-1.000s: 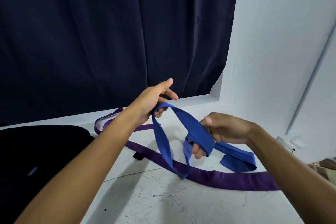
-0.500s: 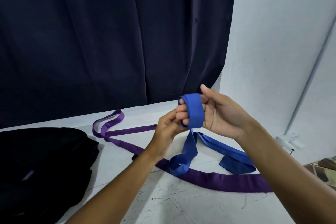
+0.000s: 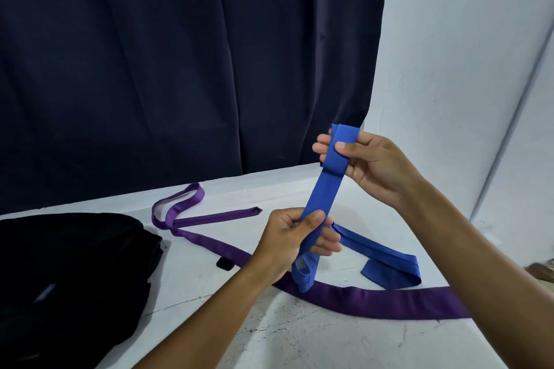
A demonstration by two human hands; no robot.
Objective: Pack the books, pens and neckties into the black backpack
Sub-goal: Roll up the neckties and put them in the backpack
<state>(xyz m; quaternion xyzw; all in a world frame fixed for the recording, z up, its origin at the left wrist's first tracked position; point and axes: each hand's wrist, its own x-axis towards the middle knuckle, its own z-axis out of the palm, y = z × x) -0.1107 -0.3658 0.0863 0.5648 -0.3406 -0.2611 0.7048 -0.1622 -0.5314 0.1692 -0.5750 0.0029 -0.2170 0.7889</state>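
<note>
Bright blue necktie (image 3: 325,194), taut, its folded top in right hand (image 3: 371,164)'s pinch; lower stretch in left hand (image 3: 295,238)'s grip

dim, soft shadows under arms, wide-angle bend at edges

Bare desk (image 3: 314,338) lay open in front, between the forearms. A purple necktie (image 3: 374,298) crossed the desk from left to right, barring the middle. The black backpack (image 3: 69,272) filled the left side; a dark curtain (image 3: 180,69) and white wall (image 3: 464,69) closed the back.
</note>
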